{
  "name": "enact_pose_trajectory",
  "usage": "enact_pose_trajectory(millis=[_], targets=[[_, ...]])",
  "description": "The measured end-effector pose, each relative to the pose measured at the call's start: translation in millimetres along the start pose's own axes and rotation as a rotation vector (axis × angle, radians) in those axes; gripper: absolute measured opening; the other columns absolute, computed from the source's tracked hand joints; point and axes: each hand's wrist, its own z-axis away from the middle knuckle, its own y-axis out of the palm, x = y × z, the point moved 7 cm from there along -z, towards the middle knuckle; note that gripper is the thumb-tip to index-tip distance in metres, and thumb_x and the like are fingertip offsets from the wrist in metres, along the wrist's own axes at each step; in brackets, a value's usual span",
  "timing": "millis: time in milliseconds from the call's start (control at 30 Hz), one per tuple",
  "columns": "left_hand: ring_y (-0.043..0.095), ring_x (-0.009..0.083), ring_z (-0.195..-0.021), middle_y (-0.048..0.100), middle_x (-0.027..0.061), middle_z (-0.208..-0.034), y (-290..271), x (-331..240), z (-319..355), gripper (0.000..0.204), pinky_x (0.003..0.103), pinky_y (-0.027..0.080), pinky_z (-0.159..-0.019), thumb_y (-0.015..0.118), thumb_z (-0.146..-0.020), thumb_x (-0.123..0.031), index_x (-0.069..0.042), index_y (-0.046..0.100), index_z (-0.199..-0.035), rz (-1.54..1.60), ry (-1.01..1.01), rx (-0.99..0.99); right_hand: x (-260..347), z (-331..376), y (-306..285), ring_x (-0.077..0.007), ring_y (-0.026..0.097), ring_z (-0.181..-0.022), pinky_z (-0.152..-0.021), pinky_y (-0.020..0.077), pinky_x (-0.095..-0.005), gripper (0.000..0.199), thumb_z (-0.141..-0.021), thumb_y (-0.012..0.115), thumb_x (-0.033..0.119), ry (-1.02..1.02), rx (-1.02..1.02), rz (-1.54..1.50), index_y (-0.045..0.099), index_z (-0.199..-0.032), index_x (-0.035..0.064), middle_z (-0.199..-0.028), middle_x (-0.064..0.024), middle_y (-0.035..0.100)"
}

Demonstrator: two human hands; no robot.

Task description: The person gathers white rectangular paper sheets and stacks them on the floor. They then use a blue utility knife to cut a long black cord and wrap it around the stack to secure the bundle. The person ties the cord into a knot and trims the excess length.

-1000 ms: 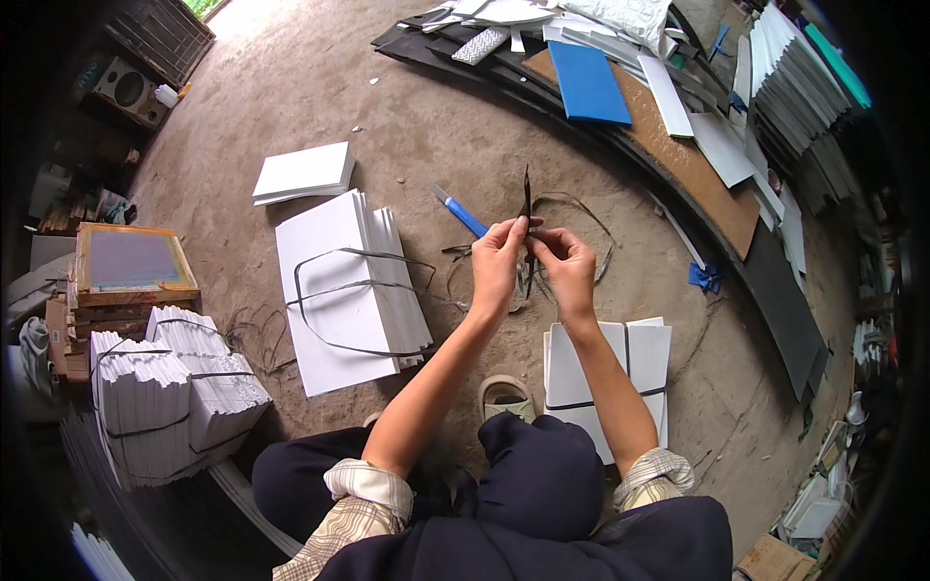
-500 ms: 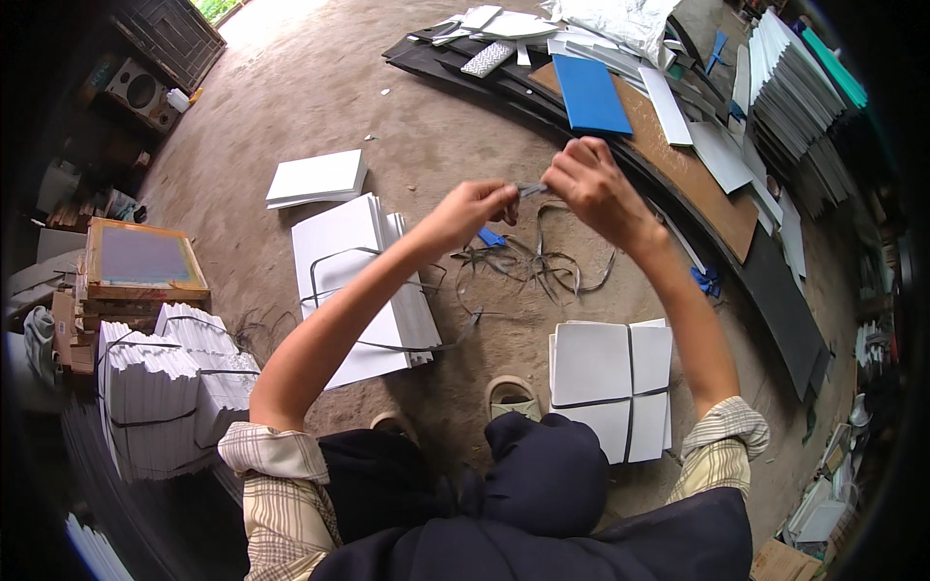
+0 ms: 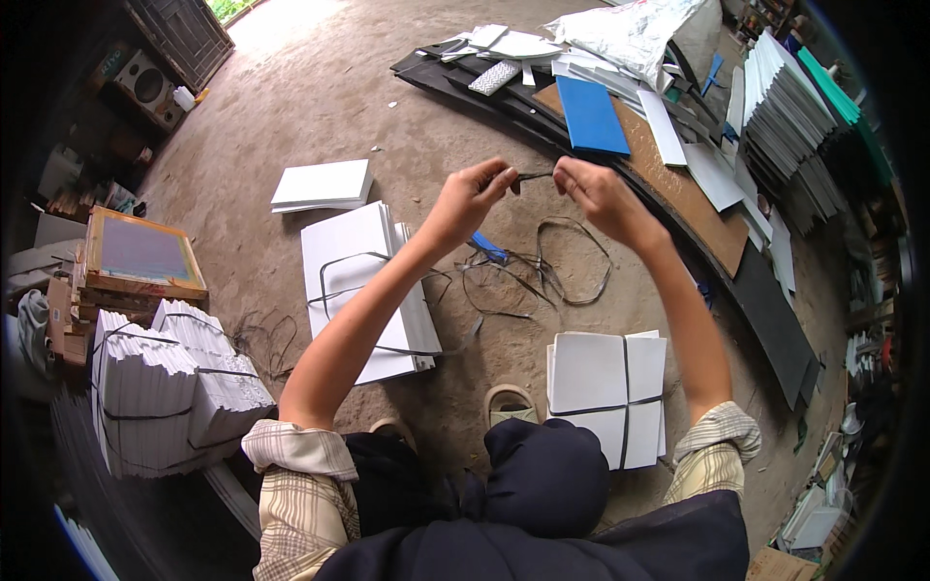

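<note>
Drawn apart over the past second, your left hand [image 3: 475, 198] and right hand [image 3: 599, 194] each pinch the same dark strap [image 3: 535, 176], holding it across the gap beyond the bound white stack [image 3: 586, 373]. Left of that stack lies a larger white pile [image 3: 349, 232]; just beyond the stack, tangled straps [image 3: 541, 259] litter the floor [image 3: 465, 387] beside a partly hidden blue tool [image 3: 491, 249]. Well past the stack rests a blue panel [image 3: 591, 114].

We have open lane on floor [image 3: 470, 368] between left white stack [image 3: 341, 240] and cross-tied bundle [image 3: 589, 373]; loose black straps [image 3: 572, 303] clutter its far end; dark boards [image 3: 765, 310] block us on right.
</note>
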Motion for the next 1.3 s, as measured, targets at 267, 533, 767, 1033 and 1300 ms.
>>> enact_pose_trajectory(millis=[267, 533, 767, 1033, 1300], targets=[[0.037, 0.0058, -0.056, 0.048, -0.0013, -0.062, 27.1, 42.0, 11.8, 0.031, 0.023, 0.032, -0.052, 0.045, -0.092, -0.026, 0.0, 0.061, -0.089, 0.225, -0.115, -0.072, -39.1, 32.1, 51.0, -0.0341, 0.059, -0.067, -0.056, 0.0456, -0.0407, 0.026, -0.091, 0.044, 0.024, 0.253, -0.3, 0.137, 0.05, -0.079, 0.0019, -0.071, -0.0168, 0.058], [0.05, 0.0099, -0.067, 0.056, 0.0041, -0.068, 37.0, 30.9, 14.1, 0.021, 0.023, 0.042, -0.063, 0.055, -0.086, -0.016, 0.001, 0.062, -0.097, -0.066, -0.062, -0.115, -18.5, 41.1, 88.8, -0.0354, 0.059, -0.071, -0.061, 0.0484, -0.0435, 0.019, -0.089, 0.04, 0.018, 0.211, -0.185, 0.086, 0.049, -0.085, 0.002, -0.078, -0.0174, 0.059], [0.051, 0.0098, -0.06, 0.06, 0.0095, -0.073, 27.8, 51.9, 14.8, 0.019, 0.026, 0.043, -0.057, 0.056, -0.085, -0.015, 0.002, 0.062, -0.091, 0.011, -0.112, -0.203, -32.6, 41.1, 84.9, -0.0347, 0.059, -0.067, -0.059, 0.0454, -0.0431, 0.021, -0.089, 0.038, 0.02, 0.205, -0.179, 0.061, 0.048, -0.087, 0.0021, -0.072, -0.0179, 0.057], [0.052, 0.0062, -0.055, 0.058, 0.0021, -0.063, 9.3, 111.8, 16.2, 0.02, 0.021, 0.041, -0.051, 0.056, -0.085, -0.018, -0.001, 0.064, -0.092, -0.127, -0.275, -0.208, -154.8, 79.0, 111.6, -0.0227, 0.058, -0.065, -0.062, 0.0438, -0.0333, 0.023, -0.088, 0.046, 0.023, 0.618, -0.193, -0.411, 0.055, -0.086, 0.0018, -0.068, -0.0113, 0.059], [0.064, 0.0225, -0.073, 0.065, 0.0143, -0.082, -13.9, 146.3, 27.6, 0.021, 0.031, 0.048, -0.066, 0.057, -0.082, -0.017, -0.001, 0.065, -0.094, -0.51, -0.18, -0.307, -208.7, 139.4, 201.6, -0.0287, 0.062, -0.077, -0.069, 0.0474, -0.0349, 0.013, -0.074, 0.059, 0.007, 0.608, -0.028, -0.158, 0.058, -0.085, 0.0003, -0.081, -0.0156, 0.063]])
